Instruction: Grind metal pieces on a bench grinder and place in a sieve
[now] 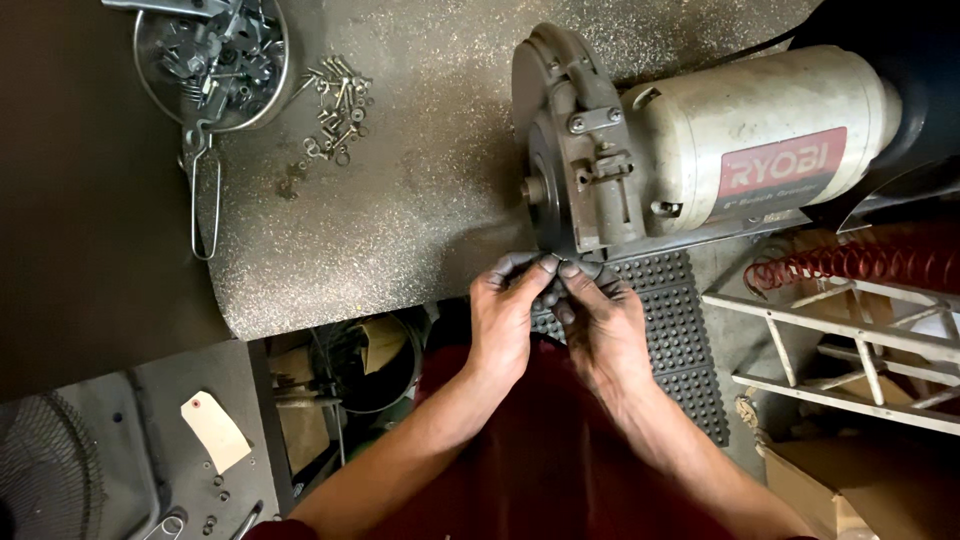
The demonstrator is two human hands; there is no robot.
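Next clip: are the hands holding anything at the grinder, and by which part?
Both hands, left hand and right hand, pinch a small dark piece between the fingertips, just below the bench grinder wheel. The fingers hide it, so the gripped part cannot be told.

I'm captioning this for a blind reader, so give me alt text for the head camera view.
Two grimy hands, left and right, meet fingertip to fingertip just below the wheel guard of a white bench grinder. A metal bowl of hardware and loose screws lie on the speckled benchtop.

The left hand [505,315] and right hand [600,320] pinch a small dark part [553,283] together, right beside the grinder [700,150] on the tabletop [400,220].
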